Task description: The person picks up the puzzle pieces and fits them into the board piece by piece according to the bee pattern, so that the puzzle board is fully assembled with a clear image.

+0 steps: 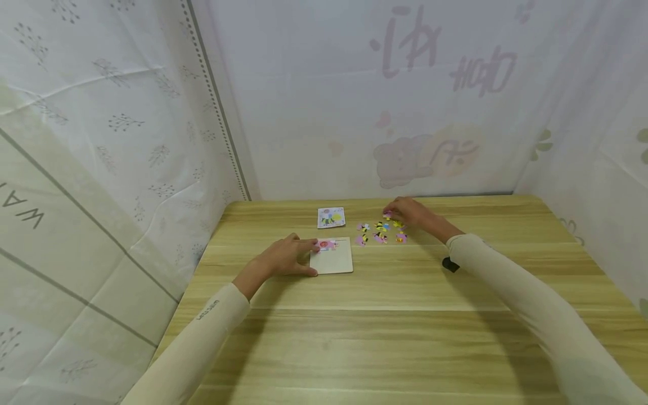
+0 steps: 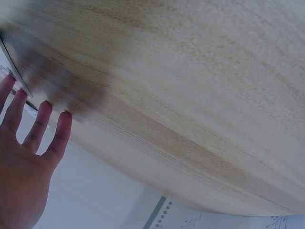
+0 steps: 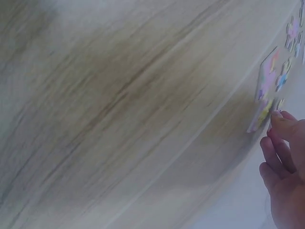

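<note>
A white puzzle tray (image 1: 331, 261) lies on the table, with pink puzzle pieces (image 1: 328, 244) along its far-left part. My left hand (image 1: 289, 256) rests at the tray's left side, thumb at the near corner and another finger over the pieces; its fingers look fairly straight in the left wrist view. Farther right, several loose puzzle pieces (image 1: 381, 238) in pink, yellow and black lie in a cluster. At the cluster's far edge my right hand (image 1: 411, 212) pinches a small pink puzzle piece (image 1: 387, 215) between thumb and finger; the fingers partly hide it.
A square picture card (image 1: 331, 217) with a bee-like figure lies behind the tray. A small black object (image 1: 449, 264) sits beside the right sleeve. Printed curtains (image 1: 314, 112) hang along the back and sides of the wooden table (image 1: 354, 343).
</note>
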A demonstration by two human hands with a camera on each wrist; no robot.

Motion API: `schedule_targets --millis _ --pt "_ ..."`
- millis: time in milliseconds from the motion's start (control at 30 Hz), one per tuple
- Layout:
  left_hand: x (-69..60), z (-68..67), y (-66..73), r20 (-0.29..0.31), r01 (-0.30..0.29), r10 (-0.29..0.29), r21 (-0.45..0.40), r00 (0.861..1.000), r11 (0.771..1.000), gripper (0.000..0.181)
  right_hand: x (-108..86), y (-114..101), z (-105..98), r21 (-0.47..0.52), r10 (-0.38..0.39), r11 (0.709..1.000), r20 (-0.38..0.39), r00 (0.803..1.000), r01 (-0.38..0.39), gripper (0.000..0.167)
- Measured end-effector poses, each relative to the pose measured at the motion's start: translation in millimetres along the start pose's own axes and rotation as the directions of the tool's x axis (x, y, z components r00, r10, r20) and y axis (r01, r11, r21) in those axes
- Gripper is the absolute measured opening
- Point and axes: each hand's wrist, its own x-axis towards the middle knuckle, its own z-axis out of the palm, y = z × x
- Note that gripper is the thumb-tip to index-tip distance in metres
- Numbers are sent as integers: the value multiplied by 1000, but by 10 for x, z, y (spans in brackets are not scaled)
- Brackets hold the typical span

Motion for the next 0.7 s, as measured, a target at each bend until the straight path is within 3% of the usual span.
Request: schedule_targets --millis 433,700 --pt "-2 3 -10 7 4 -4 -2 1000 1000 81 5 -308 27 17 -88 996 -23 996 88 22" --pt "-1 -2 -16 4 5 -5 0 1000 1000 83 25 -536 118 -8 -54 998 1 999 54 23"
